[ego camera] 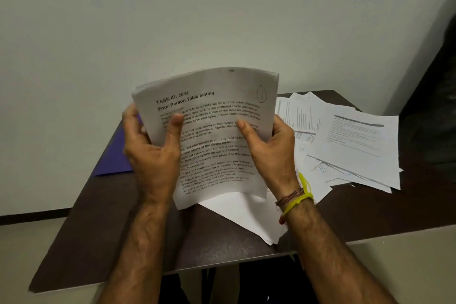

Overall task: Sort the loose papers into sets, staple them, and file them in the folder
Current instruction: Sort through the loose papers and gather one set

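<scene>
Paper stack [217, 111] held upright above table [222, 242], gripped between left hand [153, 150] and right hand [269, 148], thumbs in front.

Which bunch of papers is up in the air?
The printed white sheaf gripped by the left hand and right hand; the other paper piles lie on the table.

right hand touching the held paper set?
Touching. The head view shows the right hand gripping the paper set at its right edge, thumb pressed on the printed front page.
</scene>
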